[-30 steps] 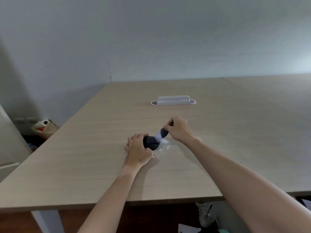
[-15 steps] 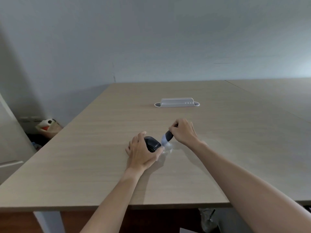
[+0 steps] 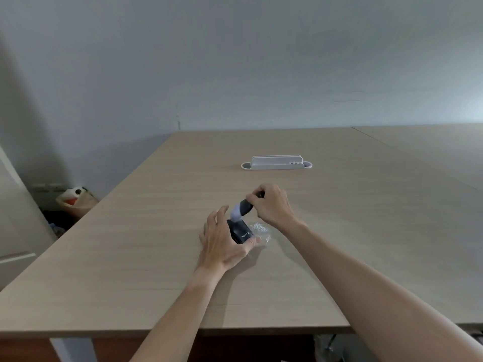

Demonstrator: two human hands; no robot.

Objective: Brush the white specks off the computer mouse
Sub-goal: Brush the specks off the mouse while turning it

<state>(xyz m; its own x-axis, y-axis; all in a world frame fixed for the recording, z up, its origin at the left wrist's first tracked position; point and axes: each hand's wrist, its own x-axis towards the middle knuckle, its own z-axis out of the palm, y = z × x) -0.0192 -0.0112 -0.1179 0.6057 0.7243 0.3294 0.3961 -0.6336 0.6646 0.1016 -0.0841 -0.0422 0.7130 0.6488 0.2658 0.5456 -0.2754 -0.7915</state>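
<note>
Here, my left hand (image 3: 224, 242) clasps the one black computer mouse (image 3: 240, 230) on the wooden table (image 3: 146, 257), thumb along its near end, fingers round its left side. Just right of the mouse lies a single scatter of white specks (image 3: 259, 227) on the tabletop, apart from my hands. Behind it, my right hand (image 3: 271, 205) pinches one small brush (image 3: 241, 208) by its dark handle, the pale bristles pressed to the mouse's far end. Farther off, well apart, stands one white cable box (image 3: 276, 162). Beyond the table's left edge, on the floor, sits one paper bag (image 3: 75, 198).
</note>
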